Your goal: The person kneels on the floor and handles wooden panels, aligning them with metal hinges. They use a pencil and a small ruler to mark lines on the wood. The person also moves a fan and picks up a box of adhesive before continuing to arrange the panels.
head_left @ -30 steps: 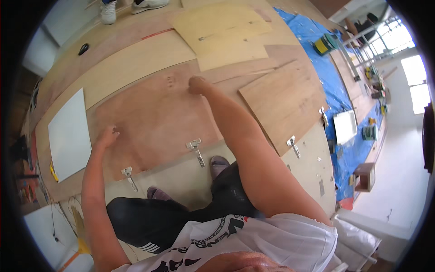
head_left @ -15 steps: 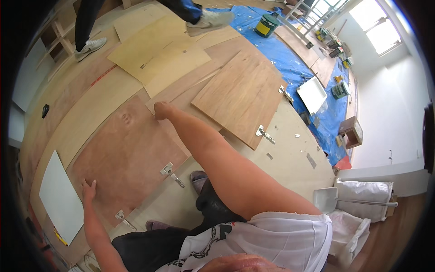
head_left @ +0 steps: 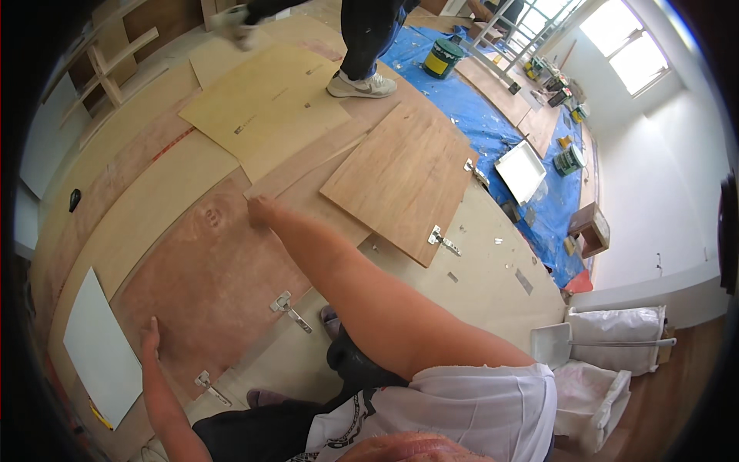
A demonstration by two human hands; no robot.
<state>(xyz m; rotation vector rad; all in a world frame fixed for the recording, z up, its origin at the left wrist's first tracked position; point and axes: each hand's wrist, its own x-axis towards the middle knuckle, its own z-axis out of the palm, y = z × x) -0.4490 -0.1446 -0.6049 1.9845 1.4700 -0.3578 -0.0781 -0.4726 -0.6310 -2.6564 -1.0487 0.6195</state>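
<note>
A reddish-brown wooden door panel (head_left: 208,269) lies flat on the floor in front of me, with two metal hinges (head_left: 289,308) on its near edge. My left hand (head_left: 149,337) rests flat on the panel's left end, near the white board (head_left: 96,354). My right hand (head_left: 260,209) reaches far out and presses on the panel's far right corner, fingers curled at the edge. Neither hand lifts anything.
A second hinged wooden panel (head_left: 404,181) lies to the right. Yellowish boards (head_left: 265,108) lie beyond, where another person's legs and shoe (head_left: 362,83) stand. A blue tarp (head_left: 493,131) holds paint cans, a white tray (head_left: 522,169) and tools. White sacks (head_left: 616,331) sit at right.
The view has swung right and up, showing more of the tarp and the standing person. Both hands stay on the same panel, at its left end and far corner.
</note>
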